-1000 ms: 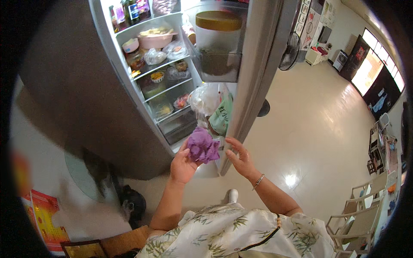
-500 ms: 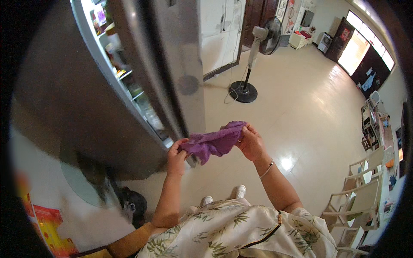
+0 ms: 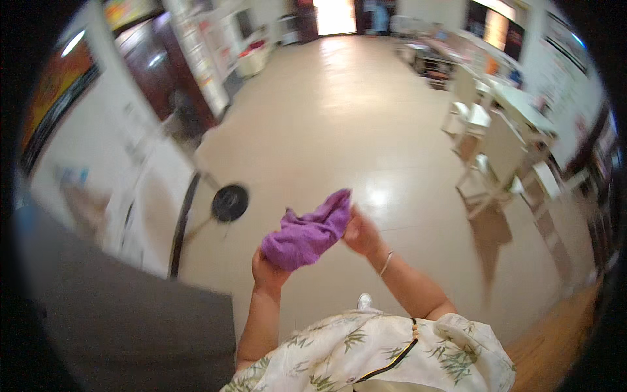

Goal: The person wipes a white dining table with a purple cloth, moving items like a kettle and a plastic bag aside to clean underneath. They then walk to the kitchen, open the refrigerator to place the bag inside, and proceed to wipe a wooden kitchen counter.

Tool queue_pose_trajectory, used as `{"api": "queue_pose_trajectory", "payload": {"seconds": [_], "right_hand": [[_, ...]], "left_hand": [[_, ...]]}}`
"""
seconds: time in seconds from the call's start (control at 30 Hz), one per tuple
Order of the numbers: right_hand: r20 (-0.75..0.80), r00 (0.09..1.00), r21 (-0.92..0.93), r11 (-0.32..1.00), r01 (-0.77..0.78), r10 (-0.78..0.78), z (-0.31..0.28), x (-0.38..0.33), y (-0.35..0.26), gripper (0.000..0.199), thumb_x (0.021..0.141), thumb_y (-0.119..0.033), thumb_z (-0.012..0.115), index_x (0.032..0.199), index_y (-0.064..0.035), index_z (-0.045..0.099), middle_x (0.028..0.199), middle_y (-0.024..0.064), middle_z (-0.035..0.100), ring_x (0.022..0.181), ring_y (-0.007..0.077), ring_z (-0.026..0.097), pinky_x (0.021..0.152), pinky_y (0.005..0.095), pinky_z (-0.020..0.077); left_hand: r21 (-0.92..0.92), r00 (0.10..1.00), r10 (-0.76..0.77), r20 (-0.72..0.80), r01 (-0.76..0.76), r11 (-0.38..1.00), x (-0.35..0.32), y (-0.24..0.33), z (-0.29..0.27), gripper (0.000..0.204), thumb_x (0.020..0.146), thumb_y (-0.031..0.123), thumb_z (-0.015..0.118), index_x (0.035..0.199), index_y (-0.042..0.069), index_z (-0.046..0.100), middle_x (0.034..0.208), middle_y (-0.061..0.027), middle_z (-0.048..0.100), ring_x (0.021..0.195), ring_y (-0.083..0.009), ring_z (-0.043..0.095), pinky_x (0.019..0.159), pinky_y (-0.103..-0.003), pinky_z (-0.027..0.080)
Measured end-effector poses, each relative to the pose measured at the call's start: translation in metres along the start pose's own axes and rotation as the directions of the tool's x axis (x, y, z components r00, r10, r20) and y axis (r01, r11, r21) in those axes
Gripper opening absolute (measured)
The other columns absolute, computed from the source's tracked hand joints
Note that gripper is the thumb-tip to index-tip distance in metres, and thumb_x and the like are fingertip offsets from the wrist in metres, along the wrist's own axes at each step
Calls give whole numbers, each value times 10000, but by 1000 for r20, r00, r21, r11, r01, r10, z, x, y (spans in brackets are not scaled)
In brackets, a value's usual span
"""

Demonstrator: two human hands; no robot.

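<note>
Purple cloth (image 3: 308, 234) bunched between my hands, above pale floor (image 3: 339, 117). My left hand (image 3: 268, 273) grips its lower end, right hand (image 3: 361, 234) pinches upper end, fingers closed. Fan base (image 3: 230, 202) left of cloth.

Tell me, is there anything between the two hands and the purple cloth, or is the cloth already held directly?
Nothing visible stands in between. The left hand grips the lower end of the purple cloth, and the right hand holds its upper end, so both touch it directly. The cloth hangs above the pale floor, apart from the fan base.
</note>
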State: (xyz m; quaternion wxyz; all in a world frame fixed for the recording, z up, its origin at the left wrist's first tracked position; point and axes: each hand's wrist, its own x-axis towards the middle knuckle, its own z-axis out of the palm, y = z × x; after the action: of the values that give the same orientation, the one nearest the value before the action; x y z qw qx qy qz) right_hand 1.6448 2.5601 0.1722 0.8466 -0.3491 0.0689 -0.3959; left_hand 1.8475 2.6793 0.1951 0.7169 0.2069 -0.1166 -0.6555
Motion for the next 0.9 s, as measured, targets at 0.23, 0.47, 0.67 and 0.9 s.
{"api": "queue_pose_trajectory", "payload": {"seconds": [0.23, 0.47, 0.67, 0.9], "right_hand": [[-297, 953, 145, 989, -8, 52, -120, -33, -67, 412, 960, -366, 473, 1279, -105, 471, 1270, 95, 543, 1169, 226, 530, 1020, 468, 396], [-526, 837, -241, 970, 27, -154, -200, -32, -182, 292, 953, -213, 514, 1216, -86, 528, 1140, 54, 603, 1046, 173, 594, 911, 366, 486], [-507, 815, -547, 836, -54, -279, -268, -14, -242, 331, 909, -190, 578, 1190, -16, 555, 1080, 30, 599, 977, 112, 550, 892, 301, 463], [-721, 497, -620, 770, -149, -484, -279, -92, -339, 268, 926, -155, 558, 1147, -4, 573, 1044, 38, 624, 949, 114, 569, 887, 289, 469]], "left_hand": [[96, 885, -459, 81, 452, 887, 164, -133, 43, 385, 914, 272, 351, 1110, 19, 566, 1089, -115, 621, 1041, -269, 584, 956, -438, 439], [283, 645, -705, 293, 646, 709, 297, -209, 35, 483, 961, 412, 349, 1074, -5, 566, 1064, -141, 617, 993, -279, 591, 935, -445, 443], [632, 516, -845, 140, 611, 478, 405, -275, 91, 446, 911, 155, 566, 1295, 11, 394, 1093, -151, 605, 919, -226, 643, 750, -336, 552], [851, 272, -925, 265, 386, 357, 448, -424, 193, 331, 819, 3, 617, 1145, -8, 563, 972, -54, 641, 826, -137, 617, 729, -265, 505]]}}
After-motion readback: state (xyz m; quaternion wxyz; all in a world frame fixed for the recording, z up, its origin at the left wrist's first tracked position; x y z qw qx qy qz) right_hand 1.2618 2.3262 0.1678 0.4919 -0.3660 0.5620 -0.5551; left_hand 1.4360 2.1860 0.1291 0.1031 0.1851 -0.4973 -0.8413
